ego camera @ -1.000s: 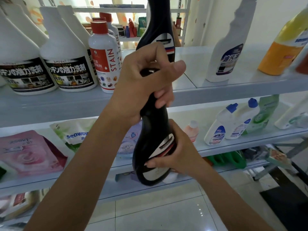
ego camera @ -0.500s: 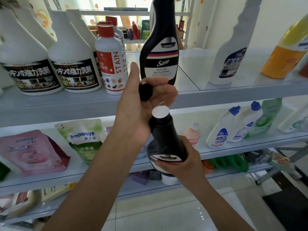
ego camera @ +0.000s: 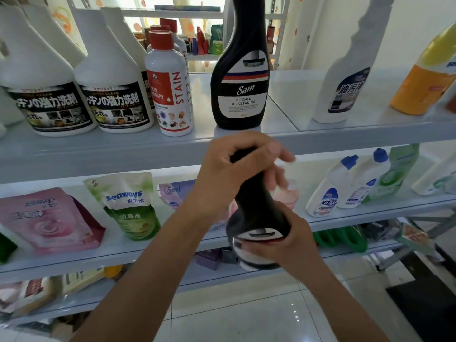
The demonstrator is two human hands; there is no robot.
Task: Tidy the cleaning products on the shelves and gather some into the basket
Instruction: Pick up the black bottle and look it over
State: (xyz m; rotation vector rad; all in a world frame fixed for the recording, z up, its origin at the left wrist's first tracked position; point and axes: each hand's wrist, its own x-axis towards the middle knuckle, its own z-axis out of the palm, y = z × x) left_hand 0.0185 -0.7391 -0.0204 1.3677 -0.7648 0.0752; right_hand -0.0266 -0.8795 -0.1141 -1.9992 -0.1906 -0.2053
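Held bottle: the black oil-cleaner bottle (ego camera: 256, 206) stands upright in mid-air in front of the shelves, just below the upper shelf (ego camera: 98, 154).
Left hand (ego camera: 237, 169): fingers curled over the bottle's top; the cap is hidden, so I cannot tell whether it is seated.
Right hand (ego camera: 283, 245): wrapped round the bottle's base.
Step, as judged: working the cap.
Doing it well: brace the base, turn only the top hand, and hold the bottle upright.
Likely spot: beside the matching Sam bottle (ego camera: 240, 90).

Black, white label: held bottle (ego camera: 256, 208). Black, white label under red and blue stripes: shelf bottle (ego camera: 240, 77). White, red cap and panel: stain remover (ego camera: 170, 95). Pink: left pouch (ego camera: 47, 223). Green and white: neighbouring pouch (ego camera: 130, 208).
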